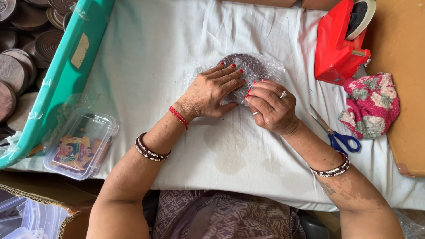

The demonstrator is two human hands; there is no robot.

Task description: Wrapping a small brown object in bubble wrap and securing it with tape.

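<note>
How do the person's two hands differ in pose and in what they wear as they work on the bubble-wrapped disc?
The left hand lies flat and spread on the bubble-wrapped disc; the right hand is curled, only its fingertips on the wrap's edge. The left wrist has a red thread and its fingers show no ring; the right hand shows rings and no thread. Both have red nails, and each forearm wears a beaded bangle.

Small packing workshop. Evidence: cloth-covered counter (146, 66); red tape dispenser (338, 44); scissors (336, 132); teal crate (66, 71) of stacked brown discs (17, 71); clear plastic boxes (82, 144); cardboard carton (40, 194).
</note>
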